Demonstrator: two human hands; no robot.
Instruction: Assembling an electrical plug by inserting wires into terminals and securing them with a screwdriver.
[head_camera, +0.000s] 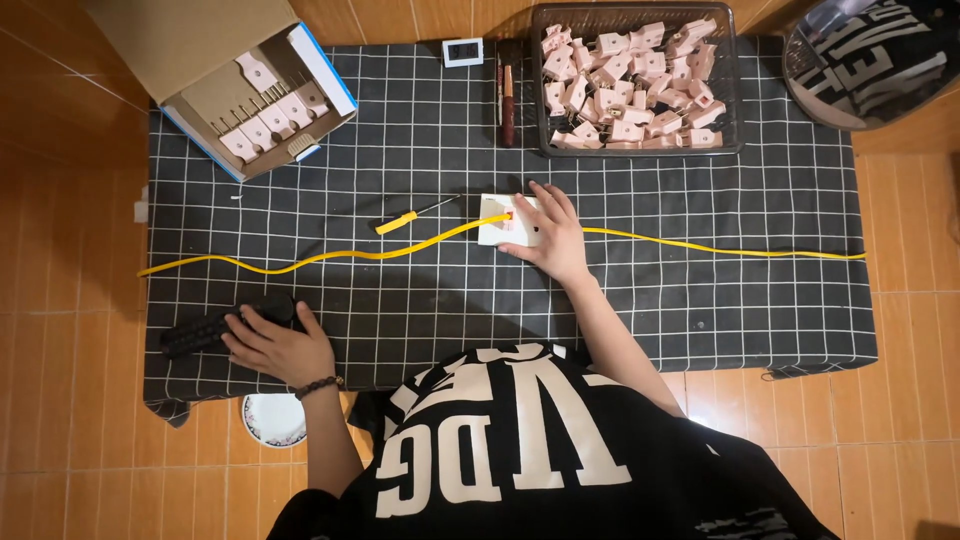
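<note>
Black shirt with large pale lettering (500, 440) fills the lower centre, closest to the lens. Left hand (280, 345), a bead bracelet (320, 386) at the wrist, is laid on a dark, flat tool (205, 330) near the front left edge of the tabletop (700, 300); fingers are curled over its right end, gripping it. A black cloth with a white grid is seen covering the tabletop.

Right hand (548, 232) is pressed flat on a small white block (497, 222) at mid-tabletop; fingers are spread and extended, resting on it rather than clenched. A yellow wire (330, 257) is run across the cloth from left edge to right edge and passes under that block and hand. A screwdriver with yellow handle (410, 217) lies just left of the block, tip pointing toward it, apart from the wire.

Back row, noted left to right: open cardboard box (240, 85) holding pale pink plugs in a row; small white timer (463, 51); dark red pen-like tool (507, 95); dark mesh basket (730, 100) heaped with pink plugs (630, 85).

A white dish (272, 420) sits on the tiled floor below the front edge, beside the left forearm
</note>
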